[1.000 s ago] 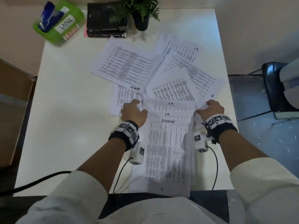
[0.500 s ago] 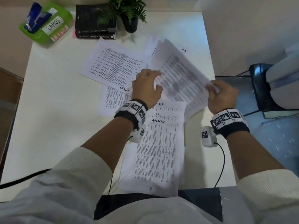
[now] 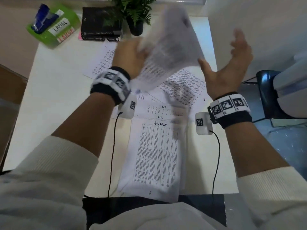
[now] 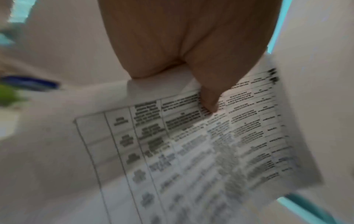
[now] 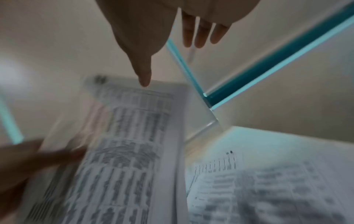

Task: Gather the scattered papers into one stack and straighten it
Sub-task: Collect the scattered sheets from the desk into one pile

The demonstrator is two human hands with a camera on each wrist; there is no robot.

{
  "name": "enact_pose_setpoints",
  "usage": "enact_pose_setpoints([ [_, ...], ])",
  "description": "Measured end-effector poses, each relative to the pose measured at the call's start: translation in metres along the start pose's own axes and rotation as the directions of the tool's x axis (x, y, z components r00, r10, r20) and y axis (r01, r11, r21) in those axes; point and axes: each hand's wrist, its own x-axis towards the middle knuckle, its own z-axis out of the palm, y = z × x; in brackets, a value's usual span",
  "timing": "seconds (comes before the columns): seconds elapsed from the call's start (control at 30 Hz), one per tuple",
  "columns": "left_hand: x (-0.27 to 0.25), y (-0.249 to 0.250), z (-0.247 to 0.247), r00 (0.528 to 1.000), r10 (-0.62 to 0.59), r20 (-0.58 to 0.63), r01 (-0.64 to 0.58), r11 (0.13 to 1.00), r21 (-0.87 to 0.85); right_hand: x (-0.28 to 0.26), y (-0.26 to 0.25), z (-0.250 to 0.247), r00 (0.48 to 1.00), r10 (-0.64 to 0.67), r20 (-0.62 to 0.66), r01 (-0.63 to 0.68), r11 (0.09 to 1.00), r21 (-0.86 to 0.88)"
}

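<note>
My left hand [image 3: 131, 52] holds a blurred bundle of printed papers [image 3: 169, 47] up in the air above the far part of the white table [image 3: 58, 100]. In the left wrist view the thumb [image 4: 206, 100] pinches the bundle's [image 4: 210, 144] top edge. My right hand [image 3: 229, 57] is open beside the bundle's right edge, fingers spread; I cannot tell whether its thumb [image 5: 143, 75] touches the paper [image 5: 124, 151]. A stack topped by a sheet marked ADMIN [image 3: 157, 155] lies near the front edge. Loose sheets lie beyond it [image 3: 184, 90] and behind my left wrist [image 3: 101, 63].
A green box labelled LARGE [image 3: 53, 27], black books [image 3: 101, 22] and a potted plant [image 3: 134, 14] stand along the table's far edge. A dark chair [image 3: 269, 93] is off the table's right side. Cables run from both wrists to the front edge.
The bundle, raised off the table by both hands half a second ago, is now higher and held by the left hand alone. The right hand has let go and opened.
</note>
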Motion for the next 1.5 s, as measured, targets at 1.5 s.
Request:
enact_pose_setpoints([
  [1.5,-0.05,-0.073,0.105,0.868,-0.127,0.48,0.069,0.988,0.136,-0.08,0.057,0.038,0.336,0.903,0.267,-0.783,0.425,-0.453],
])
